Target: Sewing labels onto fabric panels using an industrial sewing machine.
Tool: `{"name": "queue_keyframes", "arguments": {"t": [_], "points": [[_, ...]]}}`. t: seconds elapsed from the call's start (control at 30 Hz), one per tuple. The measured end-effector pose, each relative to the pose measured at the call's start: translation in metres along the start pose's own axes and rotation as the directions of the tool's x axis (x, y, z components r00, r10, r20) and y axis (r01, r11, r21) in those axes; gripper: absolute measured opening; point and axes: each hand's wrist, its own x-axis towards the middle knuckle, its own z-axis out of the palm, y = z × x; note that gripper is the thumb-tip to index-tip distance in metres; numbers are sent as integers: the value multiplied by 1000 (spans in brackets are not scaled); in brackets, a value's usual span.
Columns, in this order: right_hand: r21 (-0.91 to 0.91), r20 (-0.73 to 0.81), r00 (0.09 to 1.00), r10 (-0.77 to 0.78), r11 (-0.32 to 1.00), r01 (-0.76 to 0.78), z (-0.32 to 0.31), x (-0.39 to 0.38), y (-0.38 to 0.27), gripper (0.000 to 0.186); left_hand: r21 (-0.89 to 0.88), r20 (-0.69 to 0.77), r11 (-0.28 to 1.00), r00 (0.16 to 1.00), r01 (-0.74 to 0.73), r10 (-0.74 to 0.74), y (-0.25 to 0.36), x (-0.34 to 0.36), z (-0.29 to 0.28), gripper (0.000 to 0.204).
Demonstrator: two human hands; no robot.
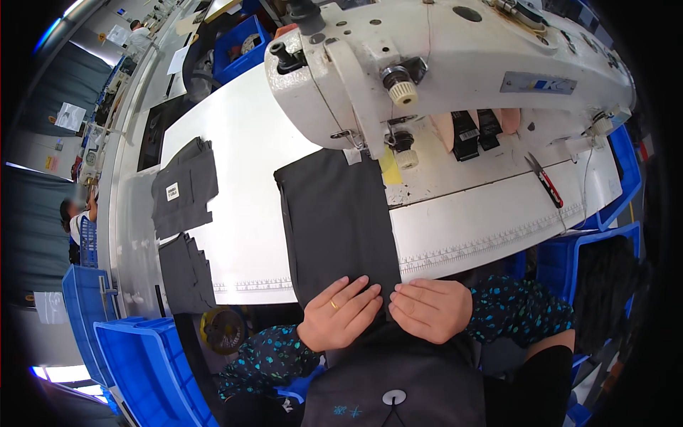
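A long dark grey fabric piece [338, 220] lies on the white table, its far end beneath the needle area of the white sewing machine [455, 64]. My left hand [341, 313] rests flat on its near end, fingers stretched out, a ring on one finger. At the near right edge of the fabric, my right hand [430, 307] has its fingers together and extended, the fingertips touching that edge. Whether the right thumb pinches the cloth from below is hidden. Nearer to me, more dark cloth hangs over my lap.
Two stacks of dark fabric pieces [186, 188] lie on the left of the table [245, 142]. Red-handled scissors [546, 183] and black labels [466, 135] are right of the needle. Blue bins [146, 363] stand left and right. A person [78, 217] sits far left.
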Motion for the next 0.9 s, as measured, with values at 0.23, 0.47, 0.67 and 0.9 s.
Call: {"name": "queue_keyframes", "arguments": {"t": [0.23, 0.47, 0.67, 0.9], "points": [[8, -3, 998, -61, 998, 61, -3, 2, 1, 13, 4, -41, 1000, 999, -24, 24, 0, 2, -3, 16], [18, 86, 992, -97, 995, 96, -7, 2, 3, 19, -297, 106, 948, 990, 117, -89, -10, 22, -16, 25], [-42, 109, 987, -117, 992, 122, -6, 4, 11, 21, -289, 116, 931, 974, 221, -196, -28, 50, -22, 21], [-80, 127, 983, -135, 986, 145, -2, 10, 34, 22, -186, 0, 895, 911, 405, -412, -96, 84, -5, 17]]}}
